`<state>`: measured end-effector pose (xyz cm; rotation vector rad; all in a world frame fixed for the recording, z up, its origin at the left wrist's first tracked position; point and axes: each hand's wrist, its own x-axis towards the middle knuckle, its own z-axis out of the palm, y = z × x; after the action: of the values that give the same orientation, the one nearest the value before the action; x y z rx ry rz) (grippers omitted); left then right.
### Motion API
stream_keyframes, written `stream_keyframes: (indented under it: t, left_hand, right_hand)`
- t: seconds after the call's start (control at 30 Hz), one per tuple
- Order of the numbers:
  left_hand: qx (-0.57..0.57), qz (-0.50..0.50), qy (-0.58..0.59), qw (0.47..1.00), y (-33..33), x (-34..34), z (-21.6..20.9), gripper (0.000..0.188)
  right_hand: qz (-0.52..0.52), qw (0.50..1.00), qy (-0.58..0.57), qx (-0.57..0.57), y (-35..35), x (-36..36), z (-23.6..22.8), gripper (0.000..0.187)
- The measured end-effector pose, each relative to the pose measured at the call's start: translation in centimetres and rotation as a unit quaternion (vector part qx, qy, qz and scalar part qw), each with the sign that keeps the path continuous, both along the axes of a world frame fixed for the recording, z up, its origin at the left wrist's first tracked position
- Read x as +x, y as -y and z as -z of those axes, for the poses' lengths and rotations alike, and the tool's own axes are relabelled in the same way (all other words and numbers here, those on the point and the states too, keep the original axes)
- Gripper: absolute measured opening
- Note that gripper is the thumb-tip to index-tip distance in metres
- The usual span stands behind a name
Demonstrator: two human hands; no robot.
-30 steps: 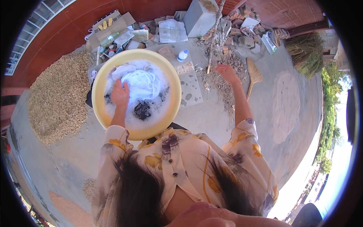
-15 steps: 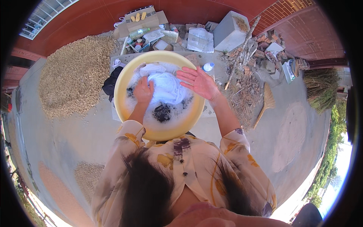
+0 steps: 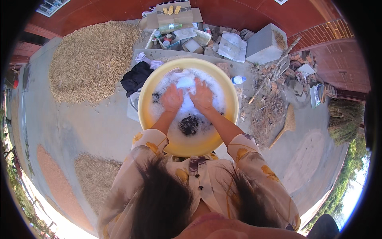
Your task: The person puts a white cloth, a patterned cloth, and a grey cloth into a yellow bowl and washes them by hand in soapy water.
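A yellow basin (image 3: 229, 113) of foamy water stands in front of me. In it lies a soaked white cloth (image 3: 186, 83), partly covered by suds. My left hand (image 3: 172, 98) rests on the cloth's left side, its fingers stretched out and a little blurred. On the right side, my right hand (image 3: 202, 95) presses down with its fingers spread. Neither hand visibly grips the cloth. A dark patterned cloth (image 3: 188, 125) pokes out of the foam nearer to me. How far the cloths reach under the suds is hidden.
Black clothing (image 3: 137, 78) lies left of the basin, a white bottle with a blue label (image 3: 238, 80) to its right. Behind are a cardboard box (image 3: 179, 18) with corncobs and a concrete block (image 3: 266, 44). A large pale heap (image 3: 93, 61) spreads at left; a broom (image 3: 287, 124) lies right.
My right hand has come down from above the basin onto the white cloth. The cloth is pressed lower into the suds. The view has shifted, so the basin appears farther right.
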<state>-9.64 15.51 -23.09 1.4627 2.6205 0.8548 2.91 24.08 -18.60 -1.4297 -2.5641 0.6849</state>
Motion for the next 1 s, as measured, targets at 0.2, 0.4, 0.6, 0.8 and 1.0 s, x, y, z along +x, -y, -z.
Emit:
stream_keyframes:
  t: [0.2, 0.4, 0.6, 0.8, 1.0]
  left_hand:
    - [-0.046, 0.012, 0.121, 0.992, -1.3, -0.8, -0.4, 0.031]
    - [0.042, 0.099, 0.340, 0.934, -1.2, -3.4, -3.7, 0.038]
    - [0.057, 0.098, 0.328, 0.938, 0.9, -2.1, -7.3, 0.040]
    - [0.117, 0.099, 0.366, 0.918, 0.9, -1.8, -6.6, 0.036]
    - [0.100, 0.005, 0.250, 0.963, 0.6, -2.5, -7.9, 0.043]
  right_hand:
    - [0.043, 0.981, -0.154, -0.112, -1.8, 0.4, 2.8, 0.048]
    - [0.050, 0.913, -0.289, -0.283, -4.1, 1.1, 1.2, 0.041]
    - [-0.020, 0.938, -0.279, -0.207, -2.8, 3.4, -2.0, 0.042]
    - [0.081, 0.930, -0.248, -0.259, -3.3, 5.5, -3.1, 0.035]
    - [-0.107, 0.936, -0.254, -0.219, 2.2, 5.6, -6.8, 0.027]
